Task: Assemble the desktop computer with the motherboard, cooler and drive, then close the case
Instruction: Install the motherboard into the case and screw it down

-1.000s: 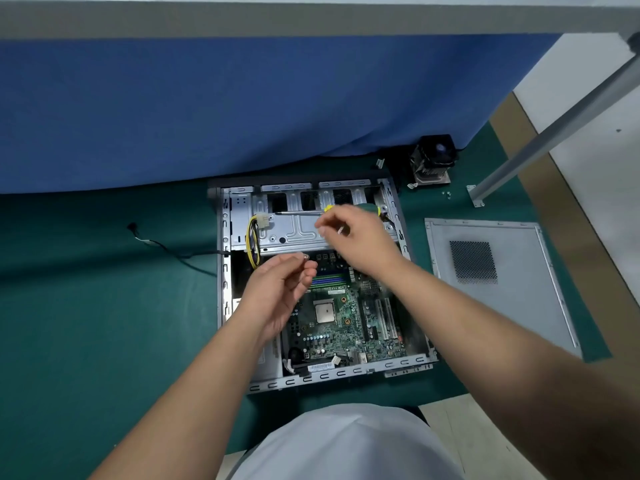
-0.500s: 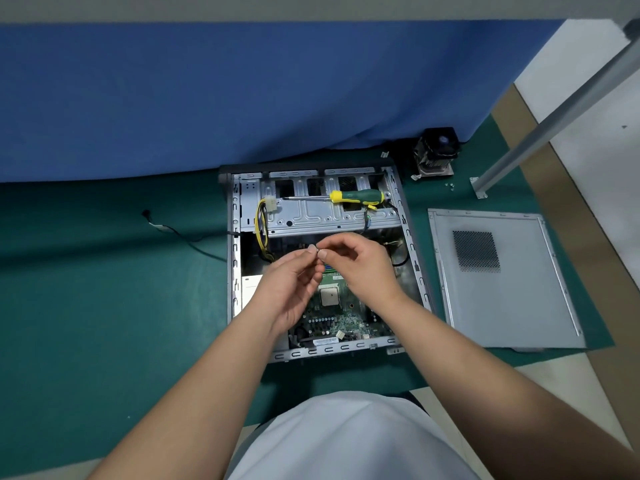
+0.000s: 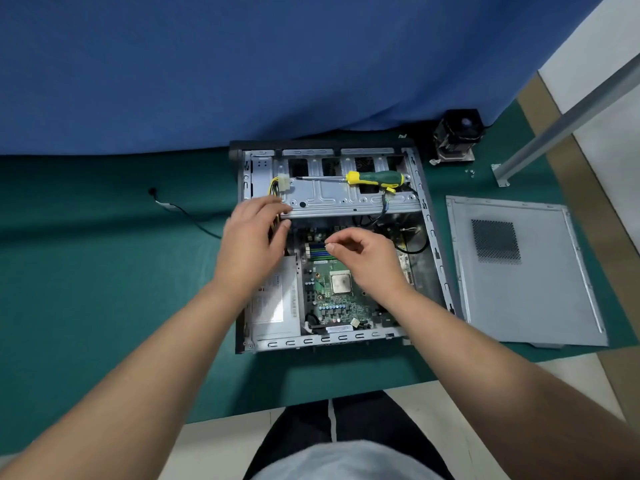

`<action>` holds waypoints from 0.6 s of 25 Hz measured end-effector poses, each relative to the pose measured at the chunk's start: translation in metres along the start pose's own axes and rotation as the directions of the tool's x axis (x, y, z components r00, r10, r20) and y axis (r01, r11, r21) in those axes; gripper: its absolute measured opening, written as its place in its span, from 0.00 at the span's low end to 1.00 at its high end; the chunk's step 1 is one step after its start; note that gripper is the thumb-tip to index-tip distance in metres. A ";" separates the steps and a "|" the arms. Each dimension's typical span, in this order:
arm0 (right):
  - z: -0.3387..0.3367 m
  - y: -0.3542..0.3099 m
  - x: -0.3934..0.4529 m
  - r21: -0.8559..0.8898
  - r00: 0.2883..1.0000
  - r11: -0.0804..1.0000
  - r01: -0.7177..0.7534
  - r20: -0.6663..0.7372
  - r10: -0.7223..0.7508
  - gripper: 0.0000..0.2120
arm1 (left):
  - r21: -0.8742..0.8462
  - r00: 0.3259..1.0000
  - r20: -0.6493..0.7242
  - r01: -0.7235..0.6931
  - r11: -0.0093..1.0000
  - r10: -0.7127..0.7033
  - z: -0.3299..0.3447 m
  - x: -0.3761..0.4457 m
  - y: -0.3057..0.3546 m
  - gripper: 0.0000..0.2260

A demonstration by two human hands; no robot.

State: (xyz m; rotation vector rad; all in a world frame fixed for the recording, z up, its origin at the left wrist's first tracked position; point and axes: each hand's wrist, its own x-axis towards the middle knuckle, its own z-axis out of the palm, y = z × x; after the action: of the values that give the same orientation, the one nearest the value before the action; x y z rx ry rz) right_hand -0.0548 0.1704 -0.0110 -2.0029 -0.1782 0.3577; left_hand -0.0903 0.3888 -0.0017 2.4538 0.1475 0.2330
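Observation:
The open computer case point(image 3: 431, 237) lies flat on a green mat. The green motherboard point(image 3: 332, 299) sits inside it, with the silver processor point(image 3: 341, 283) bare. My right hand point(image 3: 367, 258) hovers over the memory slots and pinches a small screw between thumb and forefinger. With relaxed fingers, my left hand point(image 3: 254, 237) reaches toward the yellow cable bundle point(image 3: 275, 187) by the metal drive bracket point(image 3: 346, 197). A green and yellow screwdriver point(image 3: 374, 178) lies on that bracket. The black cooler point(image 3: 455, 136) stands behind the case at the right.
The grey side panel point(image 3: 519, 271) lies flat to the right of the case. A thin black cable point(image 3: 183, 211) trails left from the case. A blue cloth point(image 3: 242, 64) hangs behind. A metal table leg point(image 3: 561, 123) slants at the right, with tiny screws point(image 3: 471, 172) near its foot.
My hands were together passing a screw; now the left hand has moved away up-left toward the yellow cables, and the right hand keeps the screw over the motherboard.

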 end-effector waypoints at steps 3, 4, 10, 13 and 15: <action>0.015 0.015 0.025 -0.139 0.999 0.990 0.027 0.038 -0.022 0.04 | 0.314 0.981 0.190 -0.095 0.945 0.035 0.011 0.006 -0.019 0.23; 0.020 0.020 0.034 -0.185 0.998 0.982 0.039 0.058 -0.029 0.03 | 0.349 0.981 0.189 -0.108 0.931 0.043 0.017 0.006 -0.023 0.24; 0.051 0.061 0.096 -0.526 0.989 0.844 0.100 0.145 -0.026 0.09 | 0.395 0.991 0.094 -0.130 0.909 0.100 0.027 0.007 -0.034 0.23; 0.064 0.073 0.119 -0.639 0.991 0.765 0.082 0.133 0.005 0.13 | 0.414 0.990 0.087 -0.135 0.900 0.108 0.029 0.008 -0.033 0.23; 0.071 0.080 0.125 -0.659 0.991 0.749 0.069 0.131 0.023 0.14 | 0.428 0.992 0.081 -0.124 0.895 0.098 0.028 0.008 -0.031 0.23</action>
State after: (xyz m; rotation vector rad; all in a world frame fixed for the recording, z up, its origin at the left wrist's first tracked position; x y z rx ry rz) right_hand 0.0376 0.2303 -0.1326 -2.6847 -0.4689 0.4533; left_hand -0.0779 0.3975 -0.0419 2.9149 0.0338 0.1939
